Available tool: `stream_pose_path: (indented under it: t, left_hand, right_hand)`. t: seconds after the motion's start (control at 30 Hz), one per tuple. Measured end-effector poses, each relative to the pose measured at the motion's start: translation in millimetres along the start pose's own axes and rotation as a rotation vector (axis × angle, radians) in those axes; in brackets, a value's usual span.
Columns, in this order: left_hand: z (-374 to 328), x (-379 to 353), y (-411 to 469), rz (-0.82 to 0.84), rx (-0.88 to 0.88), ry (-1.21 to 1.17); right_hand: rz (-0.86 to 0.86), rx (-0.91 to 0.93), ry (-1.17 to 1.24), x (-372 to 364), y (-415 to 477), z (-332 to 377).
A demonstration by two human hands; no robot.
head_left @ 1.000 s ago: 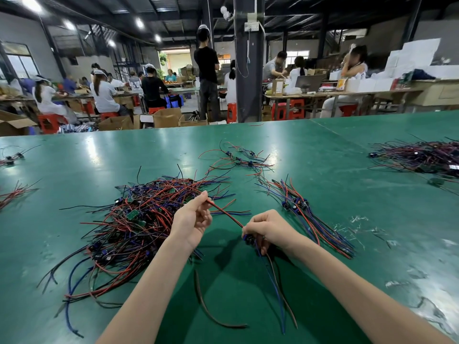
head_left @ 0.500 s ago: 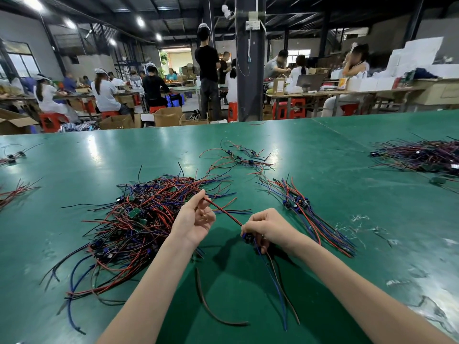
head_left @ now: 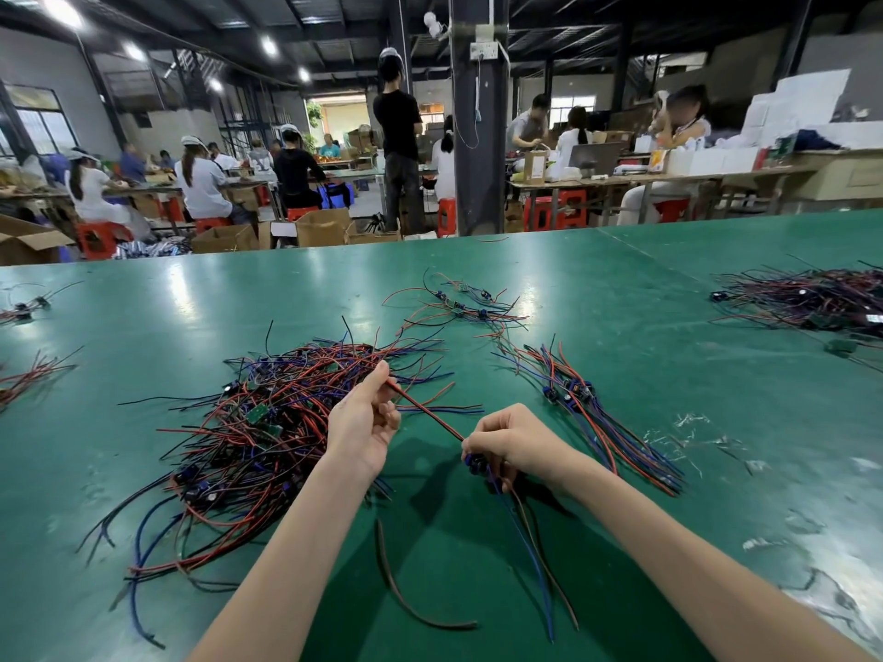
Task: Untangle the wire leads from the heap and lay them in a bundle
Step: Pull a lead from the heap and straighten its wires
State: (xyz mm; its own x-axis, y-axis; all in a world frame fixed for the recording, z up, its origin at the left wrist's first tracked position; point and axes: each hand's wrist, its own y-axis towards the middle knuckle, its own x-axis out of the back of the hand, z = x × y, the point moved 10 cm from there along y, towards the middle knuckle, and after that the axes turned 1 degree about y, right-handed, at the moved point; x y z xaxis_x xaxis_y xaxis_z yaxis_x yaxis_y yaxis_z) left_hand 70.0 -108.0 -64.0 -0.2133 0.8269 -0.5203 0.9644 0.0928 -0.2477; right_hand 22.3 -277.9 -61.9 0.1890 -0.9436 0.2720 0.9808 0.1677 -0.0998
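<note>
My left hand (head_left: 361,422) pinches the red lead (head_left: 426,411) at the right edge of the heap (head_left: 248,422). My right hand (head_left: 509,442), further right of the heap, grips the lead's blue connector (head_left: 474,463). The lead runs taut between them, slanting away from the heap toward me. It looks light, limp and snag-prone, and I judge the connector the surest hold. The bundle (head_left: 592,418) lies right of the heap on the worktop (head_left: 669,327).

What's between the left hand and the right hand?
One red wire, stretched from the left hand, which pinches it, to the right hand, which grips its other end. Beneath it is only the green table. This shows in the head view.
</note>
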Motion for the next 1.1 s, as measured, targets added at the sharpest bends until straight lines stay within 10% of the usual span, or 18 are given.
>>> stream_pose_path:
  t: [0.7,1.1]
  left_hand:
    - [15,-5,1,0.058,0.154,-0.174]
    - [-37,10,-10,-0.161,-0.474,0.330]
  right_hand:
    - [0.063,0.013,-0.014,-6,0,2]
    - [0.191,0.020,0.049,-21,-8,9]
